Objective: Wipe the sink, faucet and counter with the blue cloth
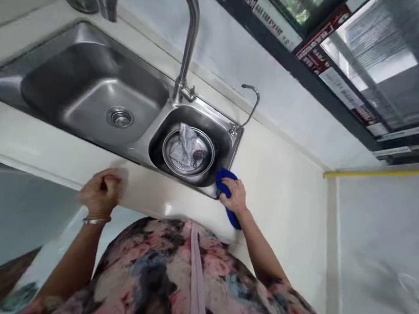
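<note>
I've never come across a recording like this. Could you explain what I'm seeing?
There is no machine: these are a person's bare hands, seen from a camera worn on the head, looking forward and down. The right hand holds a blue cloth at the sink's near right corner. The left hand is curled by the counter's front edge, with nothing visible in it. The pale counter holds a two-basin metal sink; its smaller basin contains a strainer with something crumpled and silvery-gray inside.

One head-worn camera looks forward and steeply down, from close above, across the double-bowl stainless-steel sink [86, 93] and glossy cream-white worktop [279, 187].
</note>
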`<state>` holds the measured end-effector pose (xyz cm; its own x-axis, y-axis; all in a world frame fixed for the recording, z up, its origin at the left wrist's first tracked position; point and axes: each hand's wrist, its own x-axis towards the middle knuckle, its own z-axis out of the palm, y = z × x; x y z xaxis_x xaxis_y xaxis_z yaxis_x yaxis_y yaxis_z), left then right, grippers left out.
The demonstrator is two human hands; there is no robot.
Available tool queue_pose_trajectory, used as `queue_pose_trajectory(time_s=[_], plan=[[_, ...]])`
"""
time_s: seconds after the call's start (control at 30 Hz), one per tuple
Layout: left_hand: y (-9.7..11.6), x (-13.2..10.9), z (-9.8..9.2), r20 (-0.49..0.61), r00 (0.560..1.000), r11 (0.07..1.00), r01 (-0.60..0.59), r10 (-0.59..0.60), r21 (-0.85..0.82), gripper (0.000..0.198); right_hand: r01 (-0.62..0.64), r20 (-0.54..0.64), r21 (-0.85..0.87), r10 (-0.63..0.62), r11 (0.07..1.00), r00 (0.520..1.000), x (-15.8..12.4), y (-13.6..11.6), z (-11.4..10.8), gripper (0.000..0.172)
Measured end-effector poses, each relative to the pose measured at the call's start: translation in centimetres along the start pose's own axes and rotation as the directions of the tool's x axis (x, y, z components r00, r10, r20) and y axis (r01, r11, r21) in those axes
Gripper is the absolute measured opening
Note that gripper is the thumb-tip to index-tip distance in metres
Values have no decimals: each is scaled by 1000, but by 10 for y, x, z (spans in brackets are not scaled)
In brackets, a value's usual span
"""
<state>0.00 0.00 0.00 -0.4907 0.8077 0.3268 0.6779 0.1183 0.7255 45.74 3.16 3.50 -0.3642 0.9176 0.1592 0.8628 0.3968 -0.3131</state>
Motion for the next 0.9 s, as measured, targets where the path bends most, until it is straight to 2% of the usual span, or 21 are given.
queue_pose_trajectory(time_s=[0.23,0.37,0.47,0.63,0.77,0.9], plan=[[6,-3,-2,14,999,999,-31,32,-38,32,-77,-63,98,83,992,994,-60,-40,4,44],[6,-3,-3,16,999,998,-52,51,27,33,-54,-125,176,77,983,989,-78,-56,-1,49],[5,-4,-3,-1,997,996,-77,77,36,32,-31,-139,174,55,984,989,-85,-64,-3,53],[8,-5,-4,-15,990,991,-137,137,11,30,-1,-150,155,25,988,988,-70,-72,3,53],[11,-6,-6,-29,986,986,-166,167,11,29,31,-110,160,-13,987,994,-38,-87,15,49],[10,-7,-7,-36,985,986,-168,168,9,29,80,-17,224,-78,971,997,2,-110,28,48]])
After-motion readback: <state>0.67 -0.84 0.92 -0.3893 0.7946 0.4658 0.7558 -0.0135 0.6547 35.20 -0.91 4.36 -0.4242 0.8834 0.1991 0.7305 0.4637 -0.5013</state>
